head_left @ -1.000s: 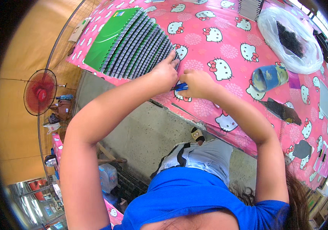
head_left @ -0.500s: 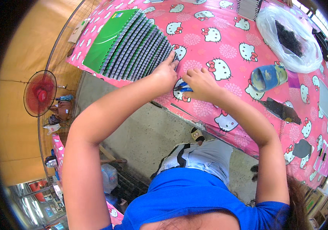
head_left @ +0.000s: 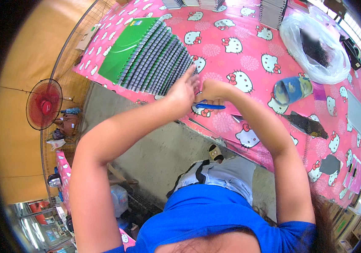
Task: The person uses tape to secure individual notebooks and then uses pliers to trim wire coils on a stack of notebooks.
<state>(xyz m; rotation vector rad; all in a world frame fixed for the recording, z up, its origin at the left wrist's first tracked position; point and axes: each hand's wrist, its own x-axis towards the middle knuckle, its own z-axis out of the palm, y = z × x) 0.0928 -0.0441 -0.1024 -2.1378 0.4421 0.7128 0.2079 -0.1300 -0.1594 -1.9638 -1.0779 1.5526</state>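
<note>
The right hand (head_left: 214,90) is closing its fingers around a blue pen-like tool (head_left: 210,106), which is sticking out to the right from under the hand, with its long axis lying almost left to right along the near part of the table. The left hand (head_left: 183,88) is holding nothing that I can see; its fingers are stretching flat and touching the near right corner of the fanned row of spiral notebooks (head_left: 153,57), just beside the right hand. The notebooks are lying to the left and far side of the grip, so the left hand is the nearer one to them. They are overlapping like roof tiles, with green covers and grey wire spines, and the row is running from far left to near right on the pink patterned tablecloth (head_left: 248,59). A blue cup (head_left: 291,89) is lying on its side well to the right.
</note>
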